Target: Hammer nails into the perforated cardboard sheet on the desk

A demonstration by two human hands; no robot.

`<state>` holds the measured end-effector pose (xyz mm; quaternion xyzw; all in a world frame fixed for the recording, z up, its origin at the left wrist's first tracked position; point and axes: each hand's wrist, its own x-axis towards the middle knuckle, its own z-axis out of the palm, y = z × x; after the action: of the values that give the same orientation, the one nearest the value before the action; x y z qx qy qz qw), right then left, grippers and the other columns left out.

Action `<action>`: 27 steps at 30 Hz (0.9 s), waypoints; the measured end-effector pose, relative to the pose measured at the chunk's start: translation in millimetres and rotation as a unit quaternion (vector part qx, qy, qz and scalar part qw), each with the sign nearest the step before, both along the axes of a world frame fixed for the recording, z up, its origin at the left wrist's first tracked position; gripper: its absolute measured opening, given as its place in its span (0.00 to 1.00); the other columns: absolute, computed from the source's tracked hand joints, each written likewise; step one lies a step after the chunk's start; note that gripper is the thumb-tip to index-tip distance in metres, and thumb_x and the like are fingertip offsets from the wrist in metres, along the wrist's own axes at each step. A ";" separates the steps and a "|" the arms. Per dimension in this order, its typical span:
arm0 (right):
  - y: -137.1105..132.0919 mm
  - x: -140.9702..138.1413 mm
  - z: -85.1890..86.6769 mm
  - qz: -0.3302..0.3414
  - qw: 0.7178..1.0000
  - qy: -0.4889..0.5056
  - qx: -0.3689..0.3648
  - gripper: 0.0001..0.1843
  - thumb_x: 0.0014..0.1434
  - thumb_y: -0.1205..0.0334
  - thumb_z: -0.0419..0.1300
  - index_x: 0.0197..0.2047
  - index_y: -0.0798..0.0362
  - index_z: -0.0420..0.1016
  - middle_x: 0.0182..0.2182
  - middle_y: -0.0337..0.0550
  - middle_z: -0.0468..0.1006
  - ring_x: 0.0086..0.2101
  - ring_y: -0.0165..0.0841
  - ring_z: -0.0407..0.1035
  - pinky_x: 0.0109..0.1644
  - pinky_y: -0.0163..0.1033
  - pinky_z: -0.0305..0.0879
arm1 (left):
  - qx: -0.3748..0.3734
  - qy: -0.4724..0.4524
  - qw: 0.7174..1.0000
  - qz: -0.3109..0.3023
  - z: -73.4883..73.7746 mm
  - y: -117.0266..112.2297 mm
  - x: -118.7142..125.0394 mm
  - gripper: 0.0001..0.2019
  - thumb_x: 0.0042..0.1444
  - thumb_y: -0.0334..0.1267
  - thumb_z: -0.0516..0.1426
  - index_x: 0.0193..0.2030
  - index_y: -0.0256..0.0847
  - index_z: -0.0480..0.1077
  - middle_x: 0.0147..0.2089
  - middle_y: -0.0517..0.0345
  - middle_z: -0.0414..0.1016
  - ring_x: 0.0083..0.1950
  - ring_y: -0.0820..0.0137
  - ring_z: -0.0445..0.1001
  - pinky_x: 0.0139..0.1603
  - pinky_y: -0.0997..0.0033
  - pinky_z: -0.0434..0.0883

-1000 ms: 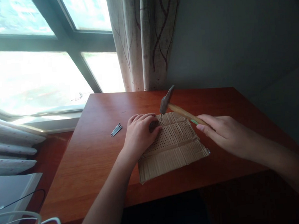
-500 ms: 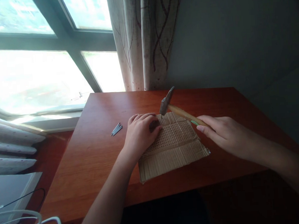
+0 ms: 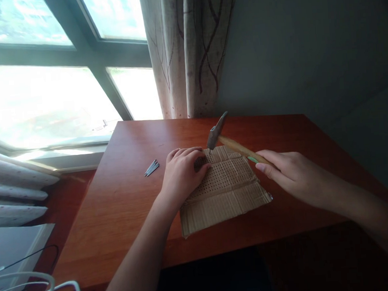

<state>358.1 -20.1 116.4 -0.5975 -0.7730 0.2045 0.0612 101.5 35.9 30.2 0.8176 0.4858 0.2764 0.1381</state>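
A brown cardboard sheet point(image 3: 221, 181), creased and dotted with rows of small holes, lies on the desk. My left hand point(image 3: 184, 168) rests on its left part, fingers curved and the thumb apart from them, pressing on the sheet. In my right hand point(image 3: 282, 168) is the wooden handle of a hammer point(image 3: 215, 135), gripped near its end, with a bit of green on the handle. The hammer's face is down at a thin nail point(image 3: 210, 152) standing in the cardboard's far edge, just beyond my left fingertips. Left of that hand several loose nails point(image 3: 151, 168) lie in a small bunch.
The reddish wooden desk point(image 3: 118, 204) stands against a window point(image 3: 45, 102) and a patterned curtain point(image 3: 171, 54). White cables point(image 3: 71, 285) loop at the lower left, beside a pale panel point(image 3: 18, 246). A dark wall point(image 3: 301, 58) rises at the right.
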 end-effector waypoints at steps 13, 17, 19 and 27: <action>0.2 0.8 -4.2 0.000 0.999 0.014 -0.029 0.15 0.71 0.54 0.46 0.39 0.50 0.69 0.30 0.40 0.76 0.31 0.34 0.71 0.35 0.40 0.60 | -0.007 0.003 1.000 0.001 1.6 -0.3 0.3 0.08 0.59 0.42 0.61 0.44 0.47 0.75 0.55 0.57 0.79 0.55 0.57 0.76 0.61 0.51 0.64; -5.0 2.3 -5.1 -0.025 0.998 0.050 0.000 0.15 0.70 0.52 0.48 0.37 0.50 0.69 0.25 0.38 0.74 0.26 0.31 0.69 0.31 0.38 0.59 | -0.008 -0.004 1.000 -0.001 0.9 0.7 -0.3 0.08 0.60 0.43 0.61 0.44 0.46 0.75 0.55 0.57 0.79 0.55 0.57 0.76 0.61 0.51 0.64; -8.0 4.6 -10.5 -0.059 0.995 0.079 0.013 0.15 0.70 0.51 0.49 0.38 0.50 0.69 0.22 0.36 0.71 0.23 0.30 0.66 0.28 0.37 0.58 | -0.012 -0.011 1.000 -0.004 0.3 0.8 -0.5 0.08 0.60 0.42 0.61 0.45 0.46 0.75 0.55 0.57 0.79 0.55 0.58 0.76 0.60 0.51 0.64; -1.5 21.7 -63.6 -0.231 0.951 0.207 0.014 0.19 0.63 0.41 0.58 0.35 0.49 0.63 0.15 0.30 0.63 0.16 0.28 0.59 0.21 0.35 0.56 | 0.041 -0.122 0.990 0.062 1.3 8.1 -15.5 0.11 0.61 0.37 0.58 0.50 0.45 0.74 0.57 0.52 0.77 0.60 0.59 0.73 0.63 0.53 0.67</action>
<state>379.8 -21.6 52.8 -0.7033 -0.5870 0.2932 0.2736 85.9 44.1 31.4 0.7511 0.5034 0.4016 0.1453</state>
